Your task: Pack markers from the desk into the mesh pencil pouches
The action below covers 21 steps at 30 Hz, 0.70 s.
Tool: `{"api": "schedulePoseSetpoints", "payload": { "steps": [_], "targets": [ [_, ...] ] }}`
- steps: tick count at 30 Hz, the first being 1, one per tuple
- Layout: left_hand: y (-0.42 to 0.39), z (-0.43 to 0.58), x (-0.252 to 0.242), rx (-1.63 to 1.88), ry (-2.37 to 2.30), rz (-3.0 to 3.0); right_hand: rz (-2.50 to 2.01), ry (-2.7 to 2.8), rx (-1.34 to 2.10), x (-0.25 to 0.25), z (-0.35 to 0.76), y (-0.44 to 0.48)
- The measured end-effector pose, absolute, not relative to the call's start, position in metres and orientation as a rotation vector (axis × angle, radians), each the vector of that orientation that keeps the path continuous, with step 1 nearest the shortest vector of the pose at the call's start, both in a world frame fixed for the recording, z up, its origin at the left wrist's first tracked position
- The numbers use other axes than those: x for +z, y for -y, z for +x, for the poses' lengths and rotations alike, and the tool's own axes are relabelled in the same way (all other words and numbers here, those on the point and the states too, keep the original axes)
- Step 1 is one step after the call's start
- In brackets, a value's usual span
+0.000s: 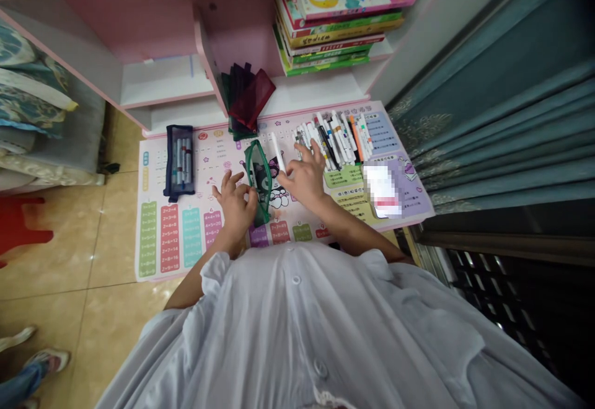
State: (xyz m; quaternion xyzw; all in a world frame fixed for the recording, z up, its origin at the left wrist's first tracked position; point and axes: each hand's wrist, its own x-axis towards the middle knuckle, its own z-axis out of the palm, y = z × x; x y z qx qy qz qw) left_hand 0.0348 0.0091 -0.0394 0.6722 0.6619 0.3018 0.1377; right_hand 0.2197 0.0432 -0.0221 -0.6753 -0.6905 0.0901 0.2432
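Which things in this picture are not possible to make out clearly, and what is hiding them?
Head view only:
The white card on the desk mat: pixelated, so its print is unreadable.
The green-edged pouch: partly hidden by the left hand; its contents cannot be told.
The desk mat's near edge: hidden by the white shirt.
The person at lower left: only a jeans leg and a shoe show; the frame edge cuts off the rest.

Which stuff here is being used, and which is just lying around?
In use:
left hand holding green pouch
right hand beside white marker
other markers

Lying around:
navy pouch
red pouches
books
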Motion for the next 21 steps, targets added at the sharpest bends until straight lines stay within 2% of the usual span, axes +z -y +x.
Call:
{"api": "schedulePoseSetpoints", "payload": {
  "steps": [5,21],
  "targets": [
    [-0.009,0.034,-0.039,0.844,-1.909,1.943,-1.697,1.949,0.361,-0.016,0.203,-0.019],
    [-0.01,0.032,-0.04,0.848,-1.907,1.964,-1.709,2.034,0.55,-0.035,0.176,-0.037]
  ]
}}
